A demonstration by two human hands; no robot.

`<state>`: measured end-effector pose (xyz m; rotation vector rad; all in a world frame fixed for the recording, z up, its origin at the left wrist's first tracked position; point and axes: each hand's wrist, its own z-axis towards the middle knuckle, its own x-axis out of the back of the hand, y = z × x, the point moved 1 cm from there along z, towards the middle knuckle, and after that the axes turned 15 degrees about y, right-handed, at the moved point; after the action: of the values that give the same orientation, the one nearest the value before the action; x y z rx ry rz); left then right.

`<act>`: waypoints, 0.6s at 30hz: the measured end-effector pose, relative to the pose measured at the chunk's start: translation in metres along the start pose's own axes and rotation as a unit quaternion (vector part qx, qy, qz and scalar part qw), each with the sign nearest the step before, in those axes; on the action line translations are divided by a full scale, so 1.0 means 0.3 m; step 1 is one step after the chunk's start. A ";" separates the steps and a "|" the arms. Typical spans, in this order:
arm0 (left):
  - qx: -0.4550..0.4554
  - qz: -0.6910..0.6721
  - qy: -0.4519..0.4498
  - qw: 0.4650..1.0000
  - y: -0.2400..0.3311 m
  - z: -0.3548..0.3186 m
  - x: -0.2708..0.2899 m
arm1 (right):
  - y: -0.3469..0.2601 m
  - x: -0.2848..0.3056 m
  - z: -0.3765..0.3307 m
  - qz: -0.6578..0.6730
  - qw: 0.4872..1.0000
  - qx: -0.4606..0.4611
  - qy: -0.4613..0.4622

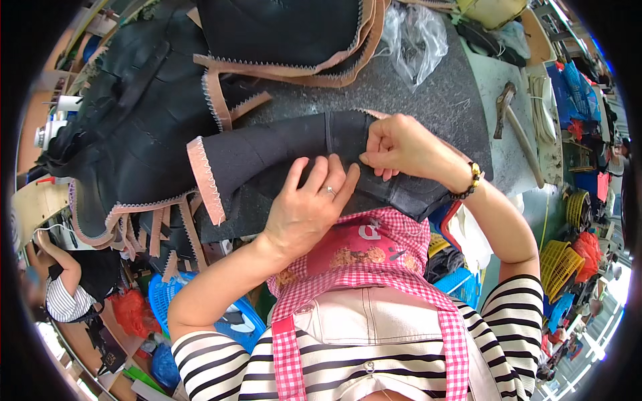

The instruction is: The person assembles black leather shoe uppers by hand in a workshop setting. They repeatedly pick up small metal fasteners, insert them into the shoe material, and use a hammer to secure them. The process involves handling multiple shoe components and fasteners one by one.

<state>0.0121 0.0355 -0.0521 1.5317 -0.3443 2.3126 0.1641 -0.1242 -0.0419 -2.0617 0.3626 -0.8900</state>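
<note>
A black boot-shaft-like leather piece [267, 150] with a tan zigzag-stitched end lies curved across the dark work surface. My left hand [307, 204] rests on its near edge, fingers stretched out and slightly apart, with a ring on one of them. Over the right part of the piece, close to a raised seam, my right hand [408, 150] is closed, thumb and forefinger pinched together. Whatever is between those fingertips is too small to make out. The piece's far right end is partly covered by my right hand and wrist.
Black leather pieces [140, 113] with tan zigzag edges are heaped at the left and back. Clear plastic [414, 43] lies at the back of the dark table [428, 100]. A hammer [515, 127] sits at right. Blue basket [160, 304] below left; another person [67, 287] works far left.
</note>
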 end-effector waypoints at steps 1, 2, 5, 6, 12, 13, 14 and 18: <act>0.004 0.001 0.006 1.000 0.001 0.003 -0.001 | 0.009 0.001 -0.001 -0.006 1.000 0.014 0.007; 0.009 0.003 0.012 1.000 0.008 -0.004 -0.003 | 0.009 0.011 -0.009 -0.012 0.999 0.028 0.014; 0.013 0.022 0.045 0.999 0.008 -0.010 -0.022 | 0.026 0.192 -0.057 0.055 0.935 0.110 0.331; 0.012 0.023 0.052 0.998 0.025 -0.024 -0.025 | 0.115 0.314 -0.064 -0.012 0.891 0.118 0.438; 0.001 0.013 0.061 0.998 0.015 -0.027 -0.038 | 0.722 0.759 -0.226 -0.261 0.883 0.079 0.382; 0.005 0.010 0.063 0.998 0.010 -0.031 -0.041 | 0.678 0.726 -0.230 -0.280 0.872 0.075 0.396; 0.005 0.005 0.063 0.998 0.008 -0.036 -0.041 | 0.597 0.664 -0.235 -0.297 0.859 0.069 0.411; -0.001 0.020 0.042 0.999 0.009 -0.034 -0.028 | 0.322 0.485 -0.266 -0.158 0.871 0.080 0.459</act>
<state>0.0053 0.0356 -0.0639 1.4325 -0.3592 2.3985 0.2164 -0.3078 -0.0196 -1.4343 0.4234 -2.0197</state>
